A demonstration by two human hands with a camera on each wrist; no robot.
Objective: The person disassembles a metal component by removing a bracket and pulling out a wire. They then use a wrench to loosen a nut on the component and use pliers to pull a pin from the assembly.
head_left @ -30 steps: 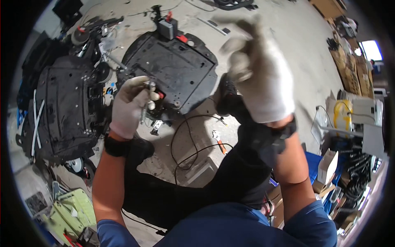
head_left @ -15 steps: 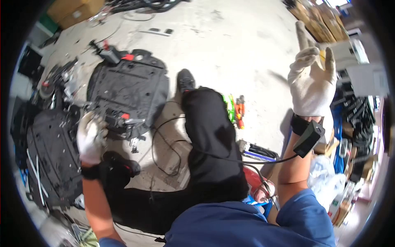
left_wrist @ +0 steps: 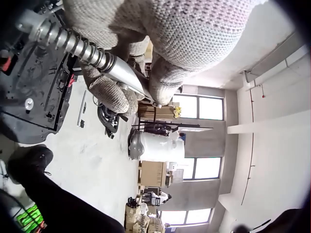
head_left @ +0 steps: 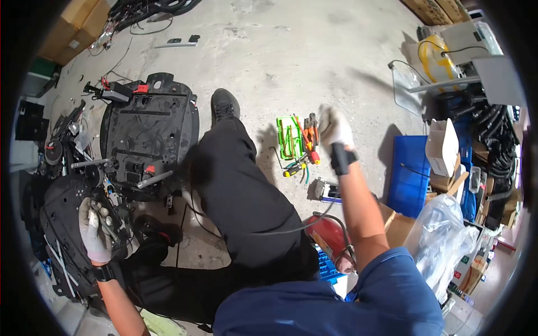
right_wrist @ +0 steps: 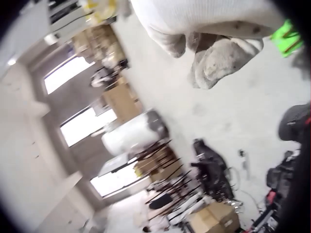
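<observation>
At eight o'clock in the head view, the left hand (head_left: 96, 231) curls its fingers round a spring damper (left_wrist: 80, 47), slanting from ten to four in the left wrist view; at two, the right hand's (head_left: 336, 129) fingers bend loosely, seemingly empty, beside orange-handled pliers (head_left: 307, 137).

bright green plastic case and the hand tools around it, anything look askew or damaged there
Nothing looks clearly damaged. Slightly askew: a yellow-and-black-handled tool lies slantwise on the floor just outside the case, apparently set down loose rather than put away.
</observation>
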